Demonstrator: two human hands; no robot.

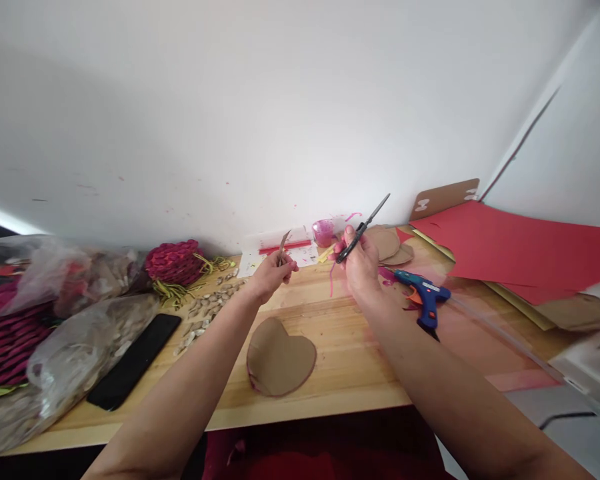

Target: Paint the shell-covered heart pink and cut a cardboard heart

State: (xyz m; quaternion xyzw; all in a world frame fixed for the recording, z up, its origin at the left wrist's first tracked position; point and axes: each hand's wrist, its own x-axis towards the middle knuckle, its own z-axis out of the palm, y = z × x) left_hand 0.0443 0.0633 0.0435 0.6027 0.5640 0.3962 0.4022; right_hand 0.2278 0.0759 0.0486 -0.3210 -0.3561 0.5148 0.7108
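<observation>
My left hand (270,273) is closed, pinching a thin brownish piece (283,245) seen nearly edge-on; its kind is hard to make out. In my right hand (363,263) are black-handled scissors (373,217), blades together and pointing up and to the right. A pink strand (331,280) hangs just below the fingers of that hand. On the wooden table (345,347), below and between both hands, lies a heart-shaped piece of cardboard (283,360) with a dark pinkish edge. Both hands are apart from it.
A blue glue gun (427,300) lies right of my right forearm. Behind are a pink cup (323,233) and cardboard shapes (384,244). Red sheets (520,243) cover the right end. Shells or pebbles (207,307), a phone (135,360), a magenta woven item (175,261) and plastic bags (90,340) lie left.
</observation>
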